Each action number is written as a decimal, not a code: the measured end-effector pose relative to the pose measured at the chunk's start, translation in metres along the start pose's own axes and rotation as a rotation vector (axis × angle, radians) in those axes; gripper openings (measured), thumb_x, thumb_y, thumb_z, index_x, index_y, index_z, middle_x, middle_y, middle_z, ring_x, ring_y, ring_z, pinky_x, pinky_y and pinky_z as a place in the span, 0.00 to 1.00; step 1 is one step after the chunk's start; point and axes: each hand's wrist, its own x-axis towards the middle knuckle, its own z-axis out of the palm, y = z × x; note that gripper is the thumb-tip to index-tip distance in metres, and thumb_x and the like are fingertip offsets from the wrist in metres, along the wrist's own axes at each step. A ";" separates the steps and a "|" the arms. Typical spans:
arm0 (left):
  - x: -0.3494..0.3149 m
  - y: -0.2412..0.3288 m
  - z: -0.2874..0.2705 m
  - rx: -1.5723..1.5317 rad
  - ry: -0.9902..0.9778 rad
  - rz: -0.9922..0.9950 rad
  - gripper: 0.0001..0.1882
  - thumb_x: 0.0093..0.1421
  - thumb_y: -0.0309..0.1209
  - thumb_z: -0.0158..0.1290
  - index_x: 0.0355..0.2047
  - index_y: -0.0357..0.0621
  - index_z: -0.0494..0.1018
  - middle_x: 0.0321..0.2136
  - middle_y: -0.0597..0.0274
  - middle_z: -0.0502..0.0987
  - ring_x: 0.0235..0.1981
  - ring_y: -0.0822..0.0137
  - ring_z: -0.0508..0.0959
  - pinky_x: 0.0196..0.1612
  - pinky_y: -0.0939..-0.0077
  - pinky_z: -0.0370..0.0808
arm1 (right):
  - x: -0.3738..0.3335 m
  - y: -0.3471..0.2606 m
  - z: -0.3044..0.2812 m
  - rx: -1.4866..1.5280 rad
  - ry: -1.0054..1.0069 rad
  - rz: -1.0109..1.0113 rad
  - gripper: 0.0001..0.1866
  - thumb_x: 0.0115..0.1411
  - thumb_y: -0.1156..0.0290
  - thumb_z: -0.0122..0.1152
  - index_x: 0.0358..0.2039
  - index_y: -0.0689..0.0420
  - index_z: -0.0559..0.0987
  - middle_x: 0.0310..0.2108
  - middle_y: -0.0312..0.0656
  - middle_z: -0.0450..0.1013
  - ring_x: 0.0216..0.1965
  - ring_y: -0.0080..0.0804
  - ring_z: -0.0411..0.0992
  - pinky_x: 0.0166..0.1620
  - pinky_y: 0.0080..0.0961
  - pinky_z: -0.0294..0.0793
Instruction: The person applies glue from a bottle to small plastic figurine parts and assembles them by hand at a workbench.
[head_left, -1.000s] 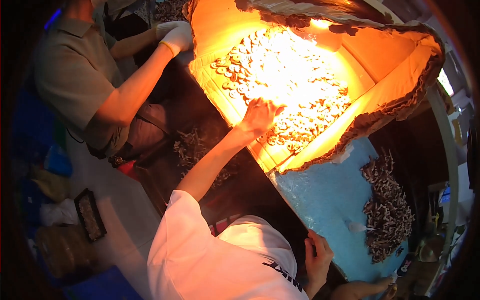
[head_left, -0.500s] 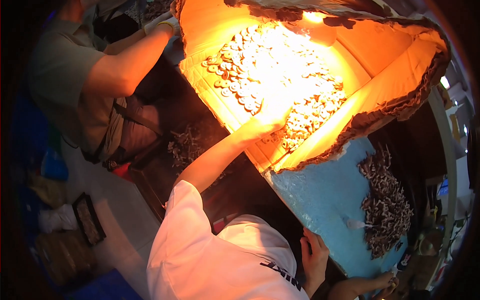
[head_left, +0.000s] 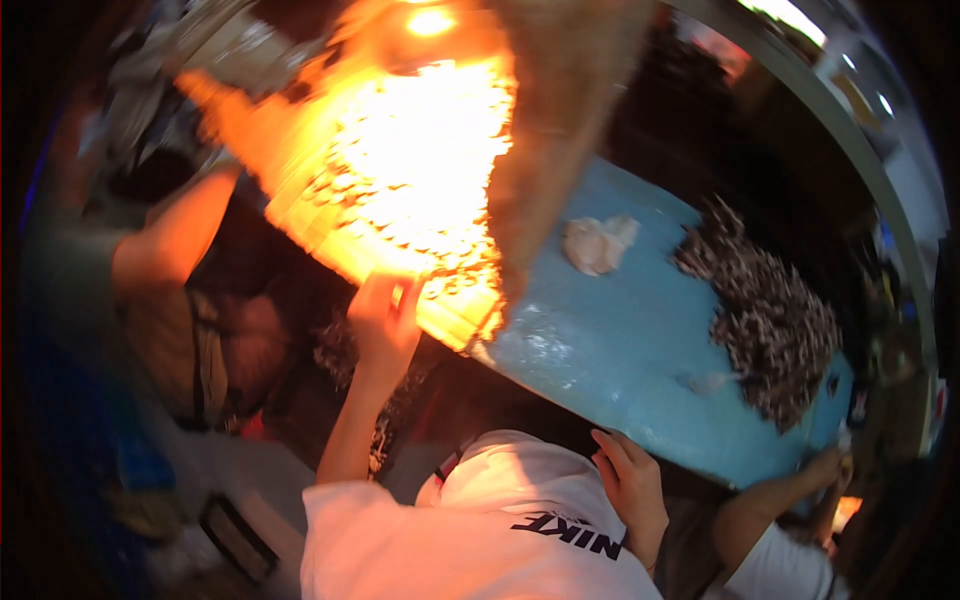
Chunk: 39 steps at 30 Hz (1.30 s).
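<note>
My left hand is over the near edge of a cardboard box lit bright orange by a lamp. Its fingers are curled in toward the thumb like a pinch; glare and blur hide whatever is between them. Just beyond the fingertips lies a heap of small round, disc-like pieces, mostly washed out by the light. At the near edge of a blue-covered table, my right hand rests with its fingers stretched out and nothing in it.
On the blue cover lie a crumpled pale plastic bag and a heap of thin brownish pieces. A seated person is at the left, and another person's arm reaches in at the lower right. A lamp glows above the box.
My left hand has drawn back from the heap to the box's near edge. The view has turned, so the box appears further left and more of the blue table shows. My right hand stays at the table edge.
</note>
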 end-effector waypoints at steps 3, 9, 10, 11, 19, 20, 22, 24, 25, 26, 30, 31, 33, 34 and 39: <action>-0.045 0.028 0.000 -0.136 -0.275 0.183 0.04 0.47 0.18 0.54 0.24 0.38 0.71 0.20 0.56 0.71 0.23 0.58 0.73 0.22 0.69 0.68 | -0.001 0.005 -0.001 -0.008 -0.027 -0.101 0.16 0.50 0.78 0.57 0.42 0.60 0.73 0.35 0.47 0.71 0.32 0.43 0.72 0.35 0.32 0.72; -0.065 0.087 0.091 -0.295 -0.752 0.310 0.04 0.51 0.25 0.52 0.23 0.37 0.69 0.23 0.56 0.71 0.27 0.54 0.71 0.30 0.66 0.70 | -0.015 0.019 -0.015 -0.022 0.092 -0.043 0.16 0.51 0.77 0.57 0.42 0.60 0.72 0.33 0.45 0.71 0.31 0.42 0.71 0.32 0.32 0.71; -0.064 0.095 0.110 -0.337 -0.767 0.337 0.05 0.52 0.26 0.52 0.22 0.37 0.69 0.23 0.56 0.70 0.28 0.54 0.70 0.31 0.66 0.70 | -0.019 0.021 -0.017 -0.019 0.090 -0.004 0.16 0.51 0.77 0.57 0.42 0.59 0.72 0.32 0.45 0.71 0.30 0.42 0.71 0.32 0.31 0.71; -0.066 0.099 0.128 -0.341 -0.780 0.351 0.05 0.52 0.26 0.52 0.22 0.37 0.69 0.23 0.56 0.70 0.28 0.54 0.70 0.31 0.66 0.70 | -0.023 0.024 -0.019 -0.019 0.105 0.008 0.16 0.51 0.77 0.57 0.42 0.59 0.72 0.32 0.45 0.71 0.30 0.42 0.71 0.32 0.31 0.71; -0.061 0.129 0.204 -0.013 -0.854 0.492 0.04 0.48 0.26 0.55 0.26 0.39 0.74 0.27 0.59 0.71 0.32 0.57 0.72 0.33 0.64 0.69 | -0.044 0.052 -0.037 -0.004 0.214 0.169 0.13 0.50 0.78 0.57 0.39 0.61 0.74 0.28 0.45 0.71 0.27 0.42 0.71 0.30 0.30 0.71; -0.053 0.128 0.214 -0.011 -0.867 0.502 0.04 0.48 0.26 0.55 0.26 0.39 0.74 0.27 0.59 0.71 0.32 0.57 0.72 0.33 0.64 0.69 | -0.044 0.056 -0.039 0.003 0.223 0.181 0.13 0.50 0.78 0.57 0.39 0.61 0.74 0.28 0.45 0.71 0.27 0.42 0.71 0.30 0.30 0.71; -0.034 0.125 0.234 -0.018 -0.662 0.573 0.11 0.47 0.25 0.55 0.33 0.42 0.73 0.35 0.58 0.71 0.35 0.56 0.72 0.35 0.64 0.70 | -0.044 0.059 -0.045 -0.010 0.247 0.200 0.12 0.50 0.78 0.58 0.38 0.61 0.75 0.28 0.46 0.71 0.27 0.43 0.71 0.30 0.30 0.71; -0.019 0.131 0.254 -0.003 -0.567 0.681 0.15 0.47 0.24 0.55 0.38 0.44 0.71 0.38 0.58 0.70 0.37 0.55 0.72 0.36 0.63 0.71 | -0.046 0.069 -0.045 -0.011 0.326 0.202 0.12 0.50 0.78 0.57 0.37 0.61 0.75 0.29 0.46 0.72 0.27 0.42 0.71 0.29 0.30 0.71; -0.013 0.134 0.265 0.006 -0.464 0.779 0.19 0.47 0.23 0.55 0.42 0.45 0.69 0.42 0.58 0.69 0.38 0.55 0.72 0.37 0.63 0.72 | -0.046 0.073 -0.046 -0.020 0.400 0.200 0.12 0.50 0.79 0.57 0.37 0.61 0.75 0.30 0.46 0.72 0.28 0.42 0.71 0.29 0.30 0.71; -0.008 0.133 0.274 0.009 -0.464 0.785 0.19 0.47 0.23 0.55 0.42 0.45 0.69 0.42 0.58 0.69 0.38 0.55 0.72 0.37 0.63 0.72 | -0.043 0.074 -0.048 -0.015 0.405 0.199 0.12 0.50 0.79 0.57 0.37 0.61 0.75 0.30 0.46 0.72 0.28 0.42 0.71 0.29 0.30 0.71; 0.000 0.119 0.315 0.251 -0.554 0.786 0.25 0.46 0.22 0.55 0.47 0.47 0.66 0.44 0.58 0.67 0.40 0.53 0.71 0.39 0.63 0.72 | -0.028 0.093 -0.059 0.210 0.655 0.339 0.16 0.49 0.83 0.55 0.41 0.62 0.74 0.34 0.48 0.72 0.33 0.36 0.73 0.32 0.25 0.72; 0.004 0.116 0.319 0.266 -0.619 0.750 0.24 0.46 0.23 0.55 0.47 0.47 0.66 0.44 0.57 0.68 0.41 0.54 0.71 0.39 0.63 0.72 | -0.023 0.101 -0.058 0.286 0.691 0.330 0.18 0.49 0.82 0.56 0.44 0.62 0.73 0.36 0.48 0.72 0.35 0.35 0.72 0.34 0.25 0.73; 0.009 0.112 0.322 0.225 -0.623 0.752 0.24 0.46 0.23 0.55 0.46 0.47 0.67 0.43 0.57 0.68 0.41 0.54 0.71 0.39 0.62 0.72 | -0.014 0.113 -0.053 0.362 0.729 0.320 0.21 0.49 0.82 0.57 0.46 0.61 0.71 0.39 0.48 0.71 0.38 0.35 0.72 0.36 0.25 0.73; 0.010 0.111 0.321 0.188 -0.623 0.745 0.24 0.46 0.23 0.55 0.46 0.47 0.67 0.43 0.57 0.68 0.41 0.54 0.71 0.39 0.62 0.72 | -0.009 0.118 -0.050 0.418 0.708 0.316 0.23 0.48 0.81 0.58 0.48 0.60 0.71 0.40 0.47 0.70 0.40 0.34 0.71 0.38 0.25 0.72; 0.015 0.108 0.298 -0.083 -0.513 0.561 0.21 0.50 0.23 0.53 0.47 0.42 0.67 0.38 0.55 0.72 0.36 0.57 0.75 0.35 0.68 0.73 | 0.014 0.128 -0.034 0.467 0.645 0.275 0.26 0.46 0.78 0.61 0.49 0.58 0.70 0.42 0.45 0.69 0.41 0.34 0.69 0.40 0.24 0.70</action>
